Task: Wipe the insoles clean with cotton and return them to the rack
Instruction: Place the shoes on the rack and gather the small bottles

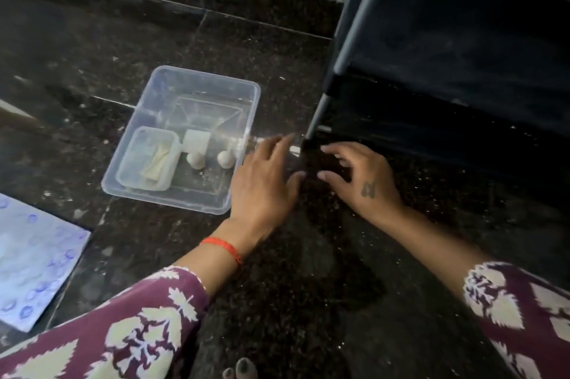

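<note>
Seen from the head camera, a person's two hands meet at the centre of the frame over a dark speckled stone floor (pixel 277 301). Between them lies a dark insole (pixel 311 162), hard to make out against the floor; it appears to run from the fingertips down toward the lower centre. The left hand (pixel 265 181) rests at the insole's left edge with fingers extended and loosely spread, thumb touching the edge. The right hand (pixel 361 178) sits at the right edge with fingers bent, fingertips and thumb on the insole; whether either hand actually grips it cannot be told.

Just left of the hands stands a clear plastic tub (pixel 182 144) holding two cotton balls (pixel 226 159), a white pad (pixel 196 141) and a smaller clear box (pixel 148 159). The dark rack (pixel 447 70) with its grey poles fills the upper right. A blue-printed sheet (pixel 34 261) lies at the lower left.
</note>
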The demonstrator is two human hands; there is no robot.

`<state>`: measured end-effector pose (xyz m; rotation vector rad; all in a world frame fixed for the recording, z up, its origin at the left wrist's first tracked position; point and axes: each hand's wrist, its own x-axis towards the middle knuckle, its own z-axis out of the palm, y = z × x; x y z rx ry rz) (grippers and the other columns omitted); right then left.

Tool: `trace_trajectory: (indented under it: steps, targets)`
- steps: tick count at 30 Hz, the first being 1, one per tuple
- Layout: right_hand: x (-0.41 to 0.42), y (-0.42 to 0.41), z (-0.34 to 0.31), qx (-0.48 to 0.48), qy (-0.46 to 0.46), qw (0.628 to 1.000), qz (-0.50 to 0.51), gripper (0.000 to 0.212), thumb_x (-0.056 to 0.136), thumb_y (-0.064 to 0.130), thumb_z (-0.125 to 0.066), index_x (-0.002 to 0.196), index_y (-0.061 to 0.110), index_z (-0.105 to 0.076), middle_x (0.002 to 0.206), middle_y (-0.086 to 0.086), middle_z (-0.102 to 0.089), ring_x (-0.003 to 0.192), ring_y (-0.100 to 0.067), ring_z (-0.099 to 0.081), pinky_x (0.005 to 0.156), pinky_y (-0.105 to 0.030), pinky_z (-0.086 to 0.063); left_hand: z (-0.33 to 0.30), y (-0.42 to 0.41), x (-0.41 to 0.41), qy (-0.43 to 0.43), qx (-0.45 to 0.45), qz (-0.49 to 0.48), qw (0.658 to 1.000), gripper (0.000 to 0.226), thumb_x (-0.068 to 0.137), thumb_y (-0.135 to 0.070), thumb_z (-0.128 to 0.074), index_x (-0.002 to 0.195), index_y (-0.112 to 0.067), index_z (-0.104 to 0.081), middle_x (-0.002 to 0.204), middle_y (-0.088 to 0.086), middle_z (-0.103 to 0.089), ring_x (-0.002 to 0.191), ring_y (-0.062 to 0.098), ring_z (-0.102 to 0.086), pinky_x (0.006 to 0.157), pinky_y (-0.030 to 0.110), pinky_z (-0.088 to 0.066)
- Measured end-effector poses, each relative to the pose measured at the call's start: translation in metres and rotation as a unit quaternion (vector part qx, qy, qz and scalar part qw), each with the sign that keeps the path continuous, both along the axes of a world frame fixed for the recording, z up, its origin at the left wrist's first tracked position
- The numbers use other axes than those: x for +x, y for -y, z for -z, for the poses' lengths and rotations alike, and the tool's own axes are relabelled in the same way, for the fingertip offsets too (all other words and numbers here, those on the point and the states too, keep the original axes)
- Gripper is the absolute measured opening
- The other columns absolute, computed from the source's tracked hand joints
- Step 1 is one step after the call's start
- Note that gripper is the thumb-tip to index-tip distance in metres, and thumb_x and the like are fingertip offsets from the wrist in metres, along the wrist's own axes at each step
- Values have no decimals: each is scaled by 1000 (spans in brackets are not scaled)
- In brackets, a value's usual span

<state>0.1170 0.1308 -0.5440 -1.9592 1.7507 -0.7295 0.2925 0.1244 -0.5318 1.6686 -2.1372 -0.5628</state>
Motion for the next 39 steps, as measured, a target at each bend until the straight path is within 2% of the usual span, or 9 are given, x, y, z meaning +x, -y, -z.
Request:
trace_trajectory:
  steps: [5,9,13,17,22,28,31,36,39]
  targets:
    - [-64,-41,40,58,-91,989,100,38,78,15,-73,115,9,-63,116,-9,-63,104,-27,-59,87,-30,-44,36,-26,-17,58,88,109,988,61,85,-28,-63,142,-20,-42,141,6,-45,119,32,-51,93,43,-46]
    - [-84,-54,66,93,-112,978,146,41,74,7,-74,114,5,-64,115,-14,-62,105,-32,-57,94,-35,-41,54,-44,-11,73,122,112,984,58,85,-26,-65,139,-18,-45,140,6,-47,115,34,-54,92,43,-46]
    - [-89,-53,75,75,-96,984,128,30,71,0,-75,100,2,-70,97,-14,-64,84,-30,-62,76,-34,-53,62,-48,-6,64,126,99,985,56,84,-24,-67,136,-16,-49,135,8,-51,113,35,-56,91,44,-48]
    - [-89,-52,72,74,-108,986,100,19,72,-2,-74,90,4,-71,89,-11,-66,76,-25,-63,69,-21,-42,60,-48,-7,45,122,93,987,55,85,-22,-66,137,-16,-49,137,7,-49,116,34,-54,95,43,-46]
    - [-66,-42,63,104,-59,988,100,17,75,8,-75,92,8,-71,92,-8,-66,72,-20,-63,65,-23,-46,57,-45,0,15,112,72,991,53,84,-17,-64,135,-15,-50,137,6,-49,117,30,-54,96,38,-44]
    - [11,2,43,77,48,995,27,20,71,9,-78,90,8,-72,93,-7,-68,78,-18,-65,73,-28,-53,53,-41,18,-37,50,15,998,44,83,-16,-61,126,-14,-58,126,5,-58,107,27,-61,84,35,-51]
    - [54,28,29,34,66,996,-42,20,69,9,-78,88,8,-72,90,-7,-69,83,-20,-65,77,-28,-52,41,-35,30,-69,32,-54,996,41,85,-14,-62,126,-17,-58,124,2,-58,104,23,-61,81,29,-46]
    - [117,53,18,0,-14,979,-204,8,71,8,-68,77,3,-67,76,-14,-65,75,-32,-61,65,-32,-44,33,-27,60,-112,-2,-184,977,38,88,-16,-55,126,-20,-57,121,3,-58,100,23,-63,80,39,-54]
    - [147,61,19,8,-97,955,-281,14,82,5,-57,92,-1,-64,92,-19,-63,90,-33,-59,70,-33,-43,33,-23,77,-107,-8,-245,964,38,87,-10,-57,123,-18,-57,122,4,-57,100,25,-63,81,42,-53]
